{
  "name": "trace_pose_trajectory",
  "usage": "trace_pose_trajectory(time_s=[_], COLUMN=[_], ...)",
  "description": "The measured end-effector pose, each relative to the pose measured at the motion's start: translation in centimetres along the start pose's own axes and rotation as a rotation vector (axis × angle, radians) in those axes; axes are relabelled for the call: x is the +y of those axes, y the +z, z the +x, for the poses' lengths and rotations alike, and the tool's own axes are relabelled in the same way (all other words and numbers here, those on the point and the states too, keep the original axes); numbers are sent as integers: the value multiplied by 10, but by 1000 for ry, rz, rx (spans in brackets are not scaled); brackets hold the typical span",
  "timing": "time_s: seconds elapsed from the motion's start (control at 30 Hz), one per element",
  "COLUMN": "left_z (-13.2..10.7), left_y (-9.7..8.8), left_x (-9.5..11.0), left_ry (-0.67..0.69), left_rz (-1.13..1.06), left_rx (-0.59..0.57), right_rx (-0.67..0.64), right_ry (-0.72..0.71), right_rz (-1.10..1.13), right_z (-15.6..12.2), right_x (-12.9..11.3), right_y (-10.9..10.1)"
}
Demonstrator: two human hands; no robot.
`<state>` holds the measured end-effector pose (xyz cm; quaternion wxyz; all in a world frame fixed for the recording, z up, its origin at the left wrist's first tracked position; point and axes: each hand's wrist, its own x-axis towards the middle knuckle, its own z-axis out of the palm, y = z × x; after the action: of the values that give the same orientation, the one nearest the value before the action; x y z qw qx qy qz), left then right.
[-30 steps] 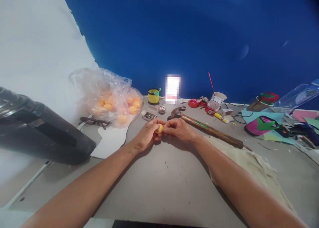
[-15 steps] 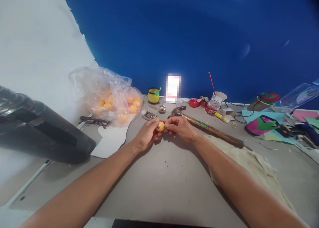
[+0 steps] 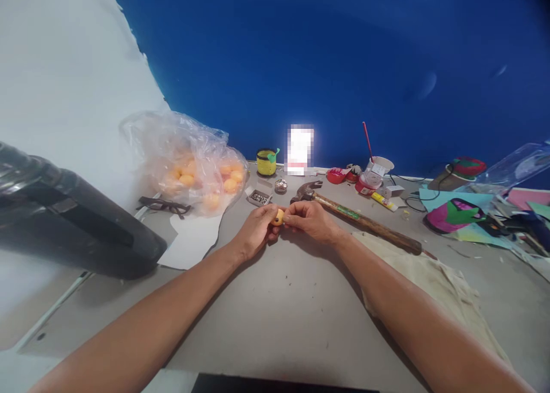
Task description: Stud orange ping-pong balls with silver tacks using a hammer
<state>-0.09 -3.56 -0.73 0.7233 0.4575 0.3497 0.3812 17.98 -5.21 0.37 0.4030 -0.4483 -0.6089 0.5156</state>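
Both hands meet at the middle of the grey table [image 3: 275, 301] around a small orange ball [image 3: 279, 216]. My left hand [image 3: 256, 231] curls its fingers around the ball from the left. My right hand [image 3: 311, 220] pinches at the ball's right side with fingertips pressed together; whether something small is between them is hidden. A hammer [image 3: 356, 216] with a wooden handle lies just behind my right hand.
A clear plastic bag of orange balls [image 3: 191, 164] sits at back left, glasses [image 3: 165, 206] beside it. A small box of metal bits [image 3: 258, 197], a yellow cup [image 3: 266, 162], glue pots and coloured paper scraps [image 3: 455, 215] line the back. A black bag [image 3: 64, 215] lies left, a cloth [image 3: 429, 284] right.
The ball has been turned slightly between the fingers and shows less of its face. Both hands stay in the same place.
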Motion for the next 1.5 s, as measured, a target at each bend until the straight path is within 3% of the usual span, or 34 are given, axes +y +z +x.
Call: trace_pose_trajectory(time_s=[0.73, 1.2, 1.5], left_z=[0, -2, -4], left_y=[-2, 0, 2], left_x=[0, -4, -3], left_ry=[17, 92, 64], left_rz=[29, 173, 166], left_rx=[-31, 4, -10], right_rx=[-10, 63, -8], right_ry=[-3, -22, -7], right_rz=[-42, -172, -202], right_z=[1, -3, -3], right_x=[3, -6, -9], right_y=[0, 10, 4])
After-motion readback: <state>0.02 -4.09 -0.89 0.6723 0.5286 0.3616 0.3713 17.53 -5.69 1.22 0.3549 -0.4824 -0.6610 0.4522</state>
